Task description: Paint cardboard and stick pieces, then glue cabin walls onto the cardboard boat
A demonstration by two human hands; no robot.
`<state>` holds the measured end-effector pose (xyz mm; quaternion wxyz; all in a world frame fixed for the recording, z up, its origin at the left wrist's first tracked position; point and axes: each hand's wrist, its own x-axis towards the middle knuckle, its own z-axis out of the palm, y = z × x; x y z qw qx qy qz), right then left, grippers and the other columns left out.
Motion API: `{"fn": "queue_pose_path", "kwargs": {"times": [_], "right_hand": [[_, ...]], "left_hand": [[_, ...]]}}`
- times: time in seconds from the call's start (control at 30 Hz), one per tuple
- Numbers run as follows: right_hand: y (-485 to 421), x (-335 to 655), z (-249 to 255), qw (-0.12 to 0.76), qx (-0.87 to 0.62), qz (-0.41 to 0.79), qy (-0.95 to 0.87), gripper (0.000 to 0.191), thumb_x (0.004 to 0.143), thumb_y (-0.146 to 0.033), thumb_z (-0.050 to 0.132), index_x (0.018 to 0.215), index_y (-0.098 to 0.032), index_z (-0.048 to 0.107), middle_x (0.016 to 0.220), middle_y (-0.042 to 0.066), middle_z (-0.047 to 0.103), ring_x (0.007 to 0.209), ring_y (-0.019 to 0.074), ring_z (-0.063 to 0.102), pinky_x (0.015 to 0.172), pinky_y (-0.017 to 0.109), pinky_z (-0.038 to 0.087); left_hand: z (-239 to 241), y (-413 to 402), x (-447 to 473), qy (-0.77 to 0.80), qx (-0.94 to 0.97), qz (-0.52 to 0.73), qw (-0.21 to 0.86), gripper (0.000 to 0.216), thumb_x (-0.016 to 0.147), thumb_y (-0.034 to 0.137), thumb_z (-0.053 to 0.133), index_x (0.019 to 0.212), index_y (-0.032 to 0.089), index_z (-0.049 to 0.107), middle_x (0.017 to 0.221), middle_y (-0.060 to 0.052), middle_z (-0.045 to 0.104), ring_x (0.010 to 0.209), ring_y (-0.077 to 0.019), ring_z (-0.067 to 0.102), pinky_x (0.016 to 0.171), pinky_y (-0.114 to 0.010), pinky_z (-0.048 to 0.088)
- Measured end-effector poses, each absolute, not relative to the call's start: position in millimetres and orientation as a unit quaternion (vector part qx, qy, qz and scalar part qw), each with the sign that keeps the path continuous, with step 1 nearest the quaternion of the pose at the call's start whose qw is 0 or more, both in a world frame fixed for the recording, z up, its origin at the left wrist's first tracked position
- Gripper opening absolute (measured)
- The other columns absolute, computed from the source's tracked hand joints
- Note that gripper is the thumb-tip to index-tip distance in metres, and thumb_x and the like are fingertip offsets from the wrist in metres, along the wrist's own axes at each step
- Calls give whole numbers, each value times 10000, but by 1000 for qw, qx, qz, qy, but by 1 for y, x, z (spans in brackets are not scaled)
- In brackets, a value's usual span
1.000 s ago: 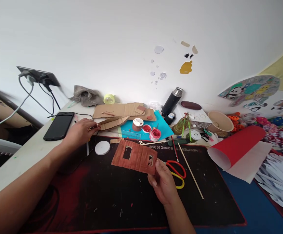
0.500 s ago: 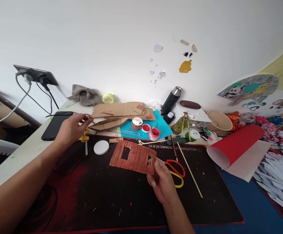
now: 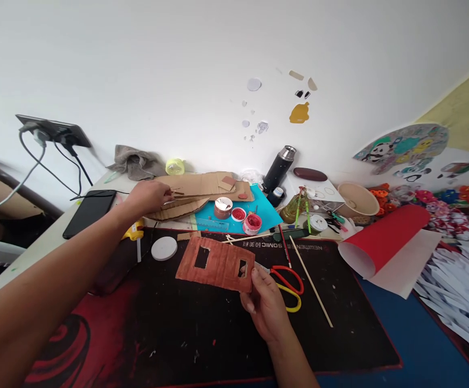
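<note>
Black desk mat (image 3: pixel 218 334) carries our work. Brown painted cardboard panel with two cut-out windows (image 3: pixel 218 264), above the mat, pinched at its right edge by our right hand (image 3: pixel 264 307). Our left hand (image 3: pixel 149 195) reaches the plain corrugated cardboard sheets (image 3: pixel 202 186), fingertips closing on a small piece we cannot identify.

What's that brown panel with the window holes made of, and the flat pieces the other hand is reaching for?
The brown panel in the right hand looks like cardboard painted matt reddish-brown, with faint ribbing. The flat pieces under the left hand look like bare corrugated cardboard, tan and unpainted.
</note>
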<state>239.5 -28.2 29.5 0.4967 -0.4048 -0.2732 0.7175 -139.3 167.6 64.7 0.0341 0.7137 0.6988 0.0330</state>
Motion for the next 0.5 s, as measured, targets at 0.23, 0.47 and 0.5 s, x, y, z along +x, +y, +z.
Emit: {"fn": "queue_pose_path", "kwargs": {"times": [0.23,0.47,0.5], "right_hand": [[-27,240,32,483,-399,732,-268,465,825,-598,963,941,-168,830,682,-33,591,432,21,355,397,183,220],[-27,239,33,483,-400,731,-269,455,826,-591,964,928,-166,835,668,-28,600,423,27,357,392,187,220],[-28,239,33,485,-399,730,-268,453,824,-589,966,935,-169,838,675,-24,612,420,26,358,393,187,221]], "left_hand": [[61,117,-146,686,724,70,26,707,956,741,556,1317,175,777,1285,-198,808,1233,-457,695,1004,-499,513],[39,92,-129,651,752,95,46,785,897,726,667,1477,198,689,1466,-212,718,1414,-470,578,1164,-565,435],[40,94,-127,657,745,105,53,745,903,706,663,1456,209,705,1448,-201,729,1401,-454,591,1168,-552,436]]}}
